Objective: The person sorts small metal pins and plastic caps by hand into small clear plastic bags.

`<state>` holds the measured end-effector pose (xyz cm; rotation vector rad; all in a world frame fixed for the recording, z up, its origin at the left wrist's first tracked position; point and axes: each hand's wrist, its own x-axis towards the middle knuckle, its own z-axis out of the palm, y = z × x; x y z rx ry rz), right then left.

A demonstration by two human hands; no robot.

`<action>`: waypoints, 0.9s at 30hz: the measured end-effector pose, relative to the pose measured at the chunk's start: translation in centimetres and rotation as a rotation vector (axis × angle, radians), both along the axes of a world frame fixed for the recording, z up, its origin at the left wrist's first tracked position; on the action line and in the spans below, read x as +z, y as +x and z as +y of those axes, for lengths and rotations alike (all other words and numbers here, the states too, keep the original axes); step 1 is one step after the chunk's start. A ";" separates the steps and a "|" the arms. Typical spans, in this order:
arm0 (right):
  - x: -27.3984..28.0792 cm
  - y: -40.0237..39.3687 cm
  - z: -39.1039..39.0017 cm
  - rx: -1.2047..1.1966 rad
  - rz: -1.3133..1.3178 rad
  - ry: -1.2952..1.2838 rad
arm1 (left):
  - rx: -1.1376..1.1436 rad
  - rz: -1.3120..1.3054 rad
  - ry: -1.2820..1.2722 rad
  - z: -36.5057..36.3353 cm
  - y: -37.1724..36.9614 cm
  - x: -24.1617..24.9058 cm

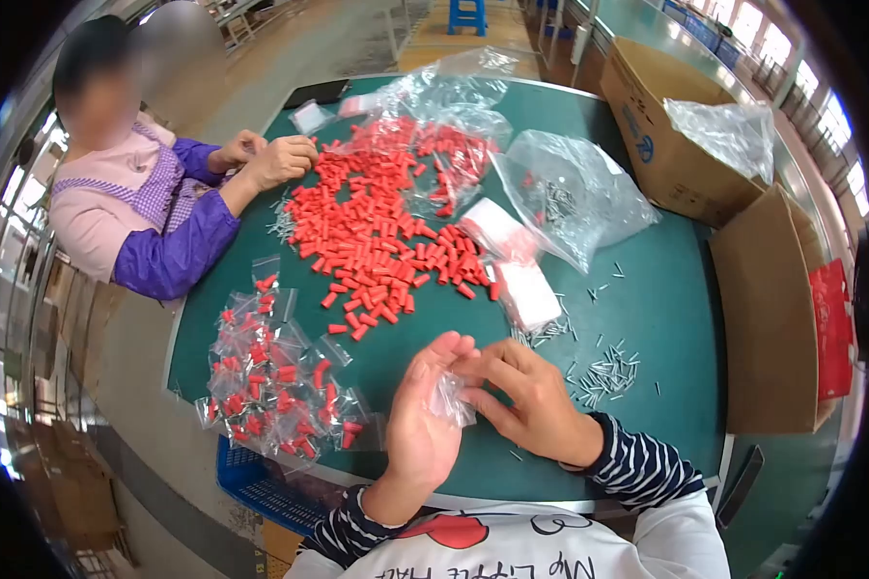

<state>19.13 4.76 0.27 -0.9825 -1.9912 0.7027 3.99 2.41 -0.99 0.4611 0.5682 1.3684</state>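
A small clear plastic bag (450,399) lies crumpled against the palm of my left hand (423,425), whose fingers curl at the tips. From the right, my right hand (531,398) pinches the bag's edge between thumb and fingers. What the bag contains, if anything, I cannot make out. Loose metal pins (608,374) lie scattered beside my right hand. Beyond both hands spreads a large pile of red plastic sleeves (381,236). Left of my left hand is a heap of filled zip bags (280,386) with red sleeves inside.
Stacks of flat bags (529,294) lie near a large clear bag (589,198) of pins. Cardboard boxes (768,318) line the right edge of the green table (661,280). A co-worker's hands (285,162) are at the pile's left side. A blue basket (261,492) sits below the table edge.
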 end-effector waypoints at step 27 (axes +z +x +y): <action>-0.9 1.0 0.7 0.071 0.481 -0.806 | -0.051 0.867 0.194 1.8 -2.3 0.4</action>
